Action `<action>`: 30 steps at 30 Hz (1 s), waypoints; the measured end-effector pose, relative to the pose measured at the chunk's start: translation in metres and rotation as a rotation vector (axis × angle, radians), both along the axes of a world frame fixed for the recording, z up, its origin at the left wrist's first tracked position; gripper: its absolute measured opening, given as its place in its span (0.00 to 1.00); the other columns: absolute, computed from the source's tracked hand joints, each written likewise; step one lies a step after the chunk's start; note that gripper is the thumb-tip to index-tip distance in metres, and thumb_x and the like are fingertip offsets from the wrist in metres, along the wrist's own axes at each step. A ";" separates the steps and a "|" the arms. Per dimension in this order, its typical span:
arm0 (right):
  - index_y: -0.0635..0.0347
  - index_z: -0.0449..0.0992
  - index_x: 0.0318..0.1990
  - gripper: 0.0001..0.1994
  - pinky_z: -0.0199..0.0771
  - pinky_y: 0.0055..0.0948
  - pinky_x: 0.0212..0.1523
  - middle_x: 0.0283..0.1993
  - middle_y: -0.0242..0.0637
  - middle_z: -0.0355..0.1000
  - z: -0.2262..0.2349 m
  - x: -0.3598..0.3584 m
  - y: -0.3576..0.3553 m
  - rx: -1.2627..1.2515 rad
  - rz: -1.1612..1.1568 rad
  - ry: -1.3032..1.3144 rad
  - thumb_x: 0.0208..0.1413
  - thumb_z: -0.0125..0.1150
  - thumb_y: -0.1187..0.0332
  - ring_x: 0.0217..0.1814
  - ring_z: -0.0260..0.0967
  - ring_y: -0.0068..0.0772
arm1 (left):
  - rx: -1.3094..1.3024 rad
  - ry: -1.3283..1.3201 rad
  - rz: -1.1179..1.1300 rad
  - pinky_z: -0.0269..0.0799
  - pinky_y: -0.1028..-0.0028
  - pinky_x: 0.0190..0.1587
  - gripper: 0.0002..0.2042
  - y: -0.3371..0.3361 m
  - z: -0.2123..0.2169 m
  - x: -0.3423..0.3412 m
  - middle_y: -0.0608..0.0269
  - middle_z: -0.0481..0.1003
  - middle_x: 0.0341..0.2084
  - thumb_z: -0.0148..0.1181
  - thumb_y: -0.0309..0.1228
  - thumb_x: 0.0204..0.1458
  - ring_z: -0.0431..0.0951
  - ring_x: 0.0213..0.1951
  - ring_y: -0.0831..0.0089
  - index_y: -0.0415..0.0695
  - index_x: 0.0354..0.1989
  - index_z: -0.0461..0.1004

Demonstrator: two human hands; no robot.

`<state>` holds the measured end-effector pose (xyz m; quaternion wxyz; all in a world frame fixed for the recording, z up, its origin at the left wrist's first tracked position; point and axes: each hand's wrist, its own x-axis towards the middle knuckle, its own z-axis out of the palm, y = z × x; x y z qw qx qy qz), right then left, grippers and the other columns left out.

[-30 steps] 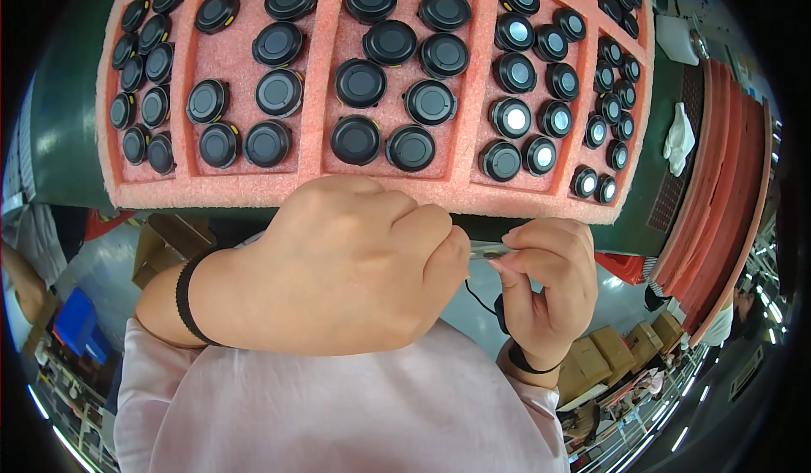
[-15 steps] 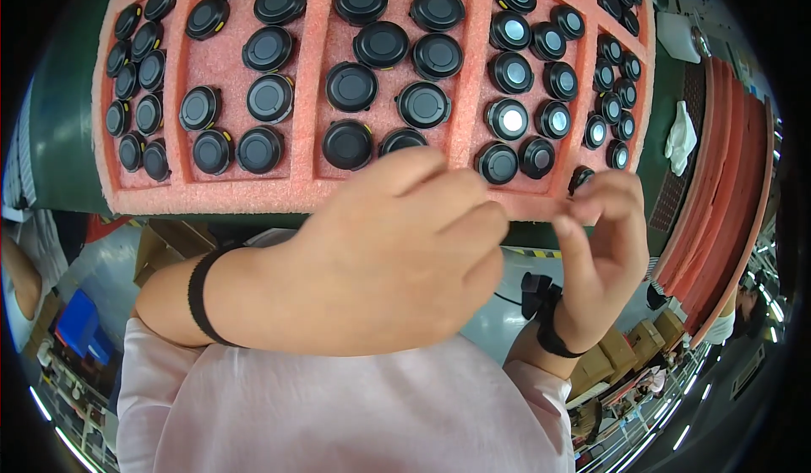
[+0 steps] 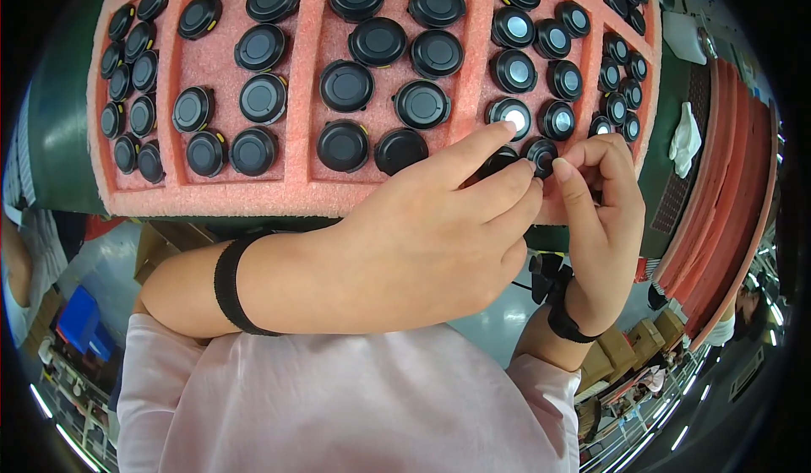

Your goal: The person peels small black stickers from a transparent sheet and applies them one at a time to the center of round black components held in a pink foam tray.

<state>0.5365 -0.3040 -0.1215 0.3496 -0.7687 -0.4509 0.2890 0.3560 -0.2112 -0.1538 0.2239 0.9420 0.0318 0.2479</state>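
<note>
1. The left hand has its index finger extended over a bright-centred disc, the other fingertips bunched beside a small black disc; whether they pinch it, I cannot tell.
2. The right hand curls thumb and forefinger together at that disc's other side (anything between them is hidden).
3. The small disc thus sits between the two hands' fingertips, in a tray compartment.
4. A sideways push from either hand could tip it or knock it into its neighbours, since the discs just beyond the grip stand close; the left index could smudge the shiny face beneath it.
5. Around the grip spreads a pink foam tray on a green surface.
6. Right of the grip lies a white cloth; below it, cardboard boxes stand farther off.
</note>
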 end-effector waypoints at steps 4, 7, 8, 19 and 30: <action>0.67 0.74 0.36 0.04 0.66 0.23 0.35 0.35 0.34 0.66 -0.001 -0.001 0.001 -0.013 -0.005 -0.022 0.57 0.64 0.80 0.33 0.63 0.25 | -0.001 0.013 -0.006 0.65 0.52 0.68 0.08 0.001 0.002 0.000 0.57 0.80 0.35 0.61 0.34 0.45 0.76 0.50 0.61 0.44 0.23 0.81; 0.66 0.74 0.36 0.04 0.65 0.24 0.35 0.34 0.34 0.66 -0.002 0.000 0.000 0.006 0.014 -0.062 0.57 0.64 0.80 0.33 0.62 0.26 | -0.004 0.020 -0.008 0.64 0.52 0.68 0.08 0.002 0.003 0.000 0.56 0.80 0.35 0.61 0.34 0.44 0.76 0.50 0.61 0.44 0.23 0.81; 0.66 0.74 0.36 0.04 0.65 0.24 0.35 0.34 0.34 0.66 -0.002 0.000 0.000 0.005 0.014 -0.062 0.57 0.64 0.80 0.33 0.62 0.26 | -0.009 0.024 -0.008 0.64 0.52 0.68 0.08 0.001 0.003 0.000 0.56 0.79 0.35 0.60 0.34 0.44 0.76 0.50 0.61 0.44 0.23 0.81; 0.66 0.74 0.34 0.05 0.64 0.27 0.34 0.33 0.35 0.67 -0.001 -0.002 0.002 -0.017 0.002 -0.110 0.54 0.65 0.81 0.33 0.63 0.30 | -0.029 0.049 -0.007 0.63 0.52 0.70 0.08 0.001 0.004 0.001 0.57 0.79 0.34 0.60 0.34 0.44 0.76 0.49 0.61 0.43 0.23 0.81; 0.64 0.76 0.33 0.08 0.67 0.29 0.36 0.34 0.38 0.70 -0.003 -0.005 -0.004 0.186 0.028 -0.418 0.49 0.70 0.82 0.34 0.67 0.33 | -0.038 -0.016 0.006 0.69 0.58 0.63 0.07 0.000 0.005 -0.002 0.58 0.77 0.33 0.60 0.34 0.42 0.75 0.46 0.63 0.43 0.21 0.79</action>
